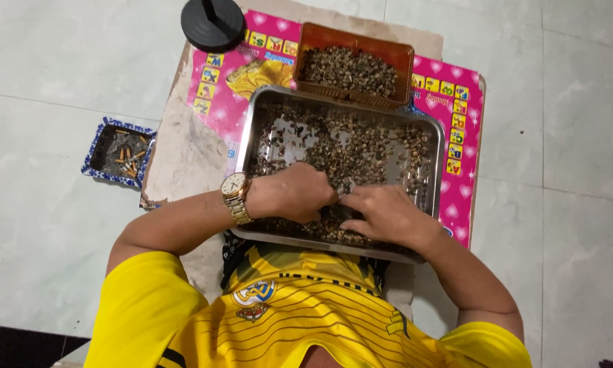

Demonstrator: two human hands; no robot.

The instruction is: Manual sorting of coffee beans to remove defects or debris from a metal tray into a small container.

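Pale tiled floor, pink mat (460,95). Steel tray (437,146) of small snails (361,146); left hand (294,194) curled, right hand (387,215) pinching, contents indiscernible. Brown basket (357,42), ashtray (119,151) nearby.

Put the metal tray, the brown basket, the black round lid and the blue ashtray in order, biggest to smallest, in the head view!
1. Metal tray
2. Brown basket
3. Blue ashtray and black round lid: they look alike in size, so unranked.
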